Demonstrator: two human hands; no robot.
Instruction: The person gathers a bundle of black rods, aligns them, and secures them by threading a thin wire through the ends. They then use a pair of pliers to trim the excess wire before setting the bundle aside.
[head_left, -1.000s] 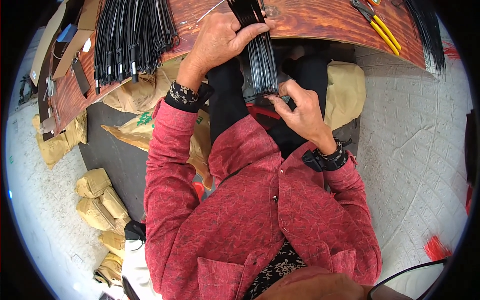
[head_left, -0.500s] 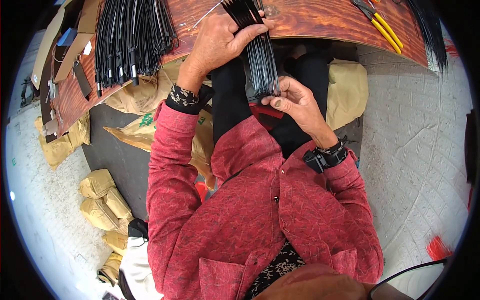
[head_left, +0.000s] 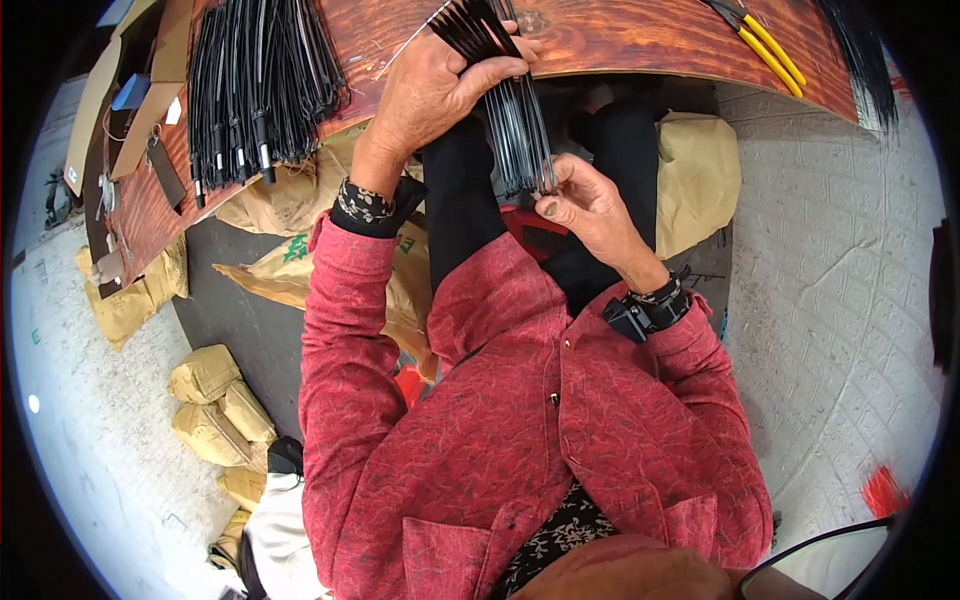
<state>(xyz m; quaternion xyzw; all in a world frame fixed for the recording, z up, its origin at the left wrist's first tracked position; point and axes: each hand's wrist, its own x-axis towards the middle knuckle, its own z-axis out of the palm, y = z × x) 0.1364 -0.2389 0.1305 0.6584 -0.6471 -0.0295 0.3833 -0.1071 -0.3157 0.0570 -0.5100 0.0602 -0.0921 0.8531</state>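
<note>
A folding umbrella frame [head_left: 517,140], its thin black and metal ribs gathered side by side, slants between my hands over the table's near edge. My left hand [head_left: 425,92] is closed around its upper part, thumb across the ribs, with black rib ends fanning out above. A thin metal rod [head_left: 412,38] sticks out beside that hand. At the lower rib ends, my right hand [head_left: 598,208] pinches the frame between thumb and fingers; the exact spot it grips is partly hidden. Several similar black umbrella frames [head_left: 255,85] lie piled on the table to the left.
Yellow-handled pliers [head_left: 768,52] and a bunch of black ribs [head_left: 862,65] lie on the right of the wooden table [head_left: 640,38]. A cardboard box [head_left: 155,110] stands at far left. Brown paper sacks [head_left: 697,185] rest below, and wrapped bundles [head_left: 205,400] on the floor.
The upper rib ends have fanned wider and tilted left above my left hand. Both hands keep their grip and have barely moved.
</note>
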